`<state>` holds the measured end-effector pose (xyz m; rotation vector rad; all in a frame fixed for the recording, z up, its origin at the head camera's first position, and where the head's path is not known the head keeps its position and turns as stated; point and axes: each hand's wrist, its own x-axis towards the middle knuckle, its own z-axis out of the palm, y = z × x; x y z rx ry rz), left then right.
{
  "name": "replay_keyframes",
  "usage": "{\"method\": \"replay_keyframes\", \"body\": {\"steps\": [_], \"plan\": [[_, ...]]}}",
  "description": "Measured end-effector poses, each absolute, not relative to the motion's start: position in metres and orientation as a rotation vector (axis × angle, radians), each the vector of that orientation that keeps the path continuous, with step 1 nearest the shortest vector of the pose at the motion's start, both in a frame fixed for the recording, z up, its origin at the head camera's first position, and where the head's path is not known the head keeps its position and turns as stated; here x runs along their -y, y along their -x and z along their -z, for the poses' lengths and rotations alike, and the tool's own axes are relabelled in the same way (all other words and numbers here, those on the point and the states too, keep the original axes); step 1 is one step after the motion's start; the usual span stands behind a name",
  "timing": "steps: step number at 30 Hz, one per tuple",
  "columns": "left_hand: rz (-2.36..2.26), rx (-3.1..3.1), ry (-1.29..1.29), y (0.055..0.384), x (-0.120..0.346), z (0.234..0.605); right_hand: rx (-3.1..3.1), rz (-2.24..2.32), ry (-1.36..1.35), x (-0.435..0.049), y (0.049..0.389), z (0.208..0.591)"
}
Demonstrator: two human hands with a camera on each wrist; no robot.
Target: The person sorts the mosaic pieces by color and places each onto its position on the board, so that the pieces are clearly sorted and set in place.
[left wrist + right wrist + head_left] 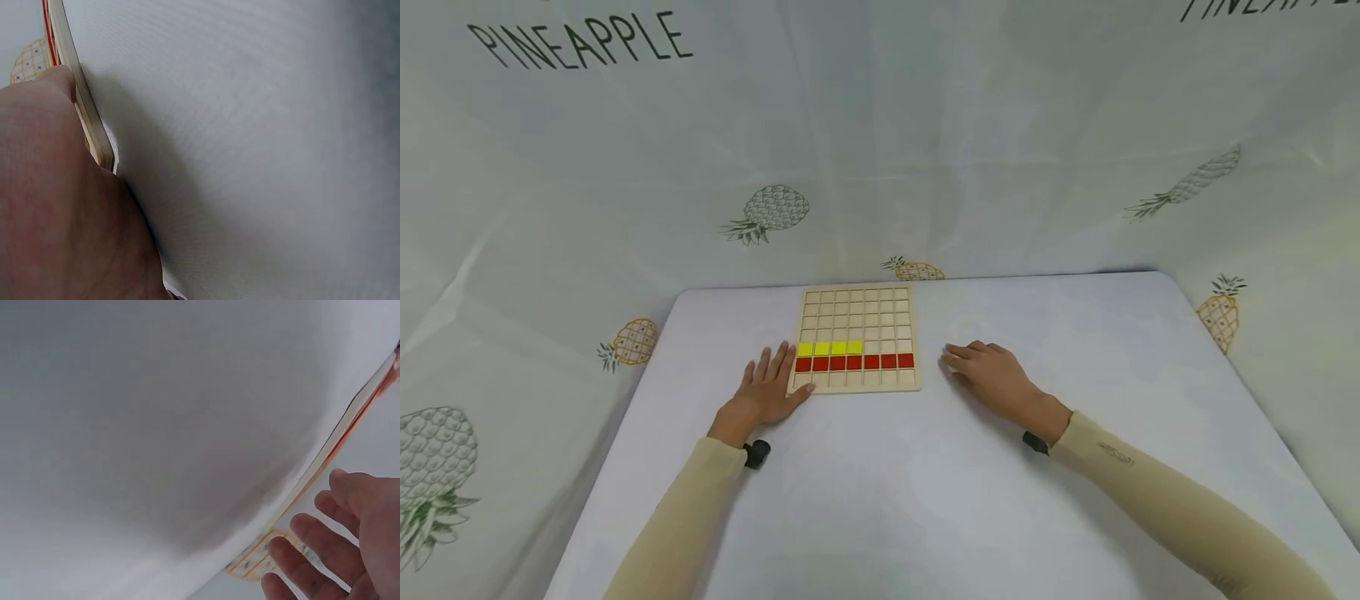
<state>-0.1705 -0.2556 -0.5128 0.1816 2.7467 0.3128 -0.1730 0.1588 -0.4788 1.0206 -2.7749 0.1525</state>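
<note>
A pale wooden grid board (854, 382) lies flat toward the far side of the white table. One of its lower rows is filled with red tiles (871, 362), and just above it several yellow tiles (831, 348) run from the left edge. My left hand (767, 397) rests with spread fingers at the board's lower left corner, its thumb lying over the front edge. In the left wrist view that thumb (59, 78) touches the board's rim (94, 134). Apart from the board, to its right, my right hand (992, 379) is relaxed with loosely bent fingers and holds nothing.
The white table (880, 500) stretches in front of the board and on both sides. Behind it hangs a pale cloth (880, 150) printed with pineapples and lettering. Each wrist carries a small black device, such as the left one (757, 454).
</note>
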Motion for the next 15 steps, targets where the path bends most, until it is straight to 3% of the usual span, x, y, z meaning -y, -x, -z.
{"method": "replay_keyframes", "body": {"steps": [15], "plan": [[-0.372,-2.741,-0.224,0.163,0.261,0.502,2.733,-0.248,-0.852,-0.247,0.178,0.477]]}}
